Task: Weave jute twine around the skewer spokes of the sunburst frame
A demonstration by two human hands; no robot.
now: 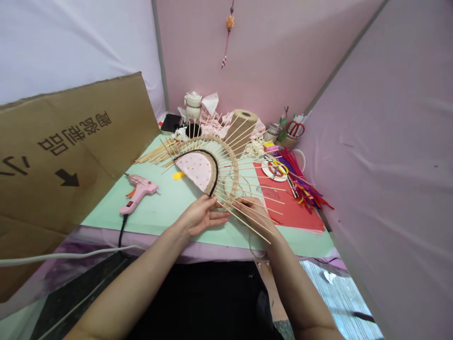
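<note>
A half-round woven fan (234, 172) is held tilted above the table, with thin bamboo sticks fanning outward from it. Pink dotted fabric (194, 170) covers its inner half circle, edged by a black cord and a band of tan twine. Farther out, a second twine band weaves through the sticks. My left hand (203, 216) pinches the fan's near corner by the black edge, its other fingers stretched beneath. At the near end of the outer band, my right hand (254, 212) is closed around the sticks and twine; its fingertips are partly hidden. Loose twine (256, 252) hangs below it.
A pink glue gun (138, 192) lies left, beside a cardboard panel (81, 141). Behind the fan stand a twine roll (244, 120) and a white jar (193, 105). Red sheets (290, 203), bright pipe cleaners (304, 182) and yellow-handled scissors (279, 168) lie right.
</note>
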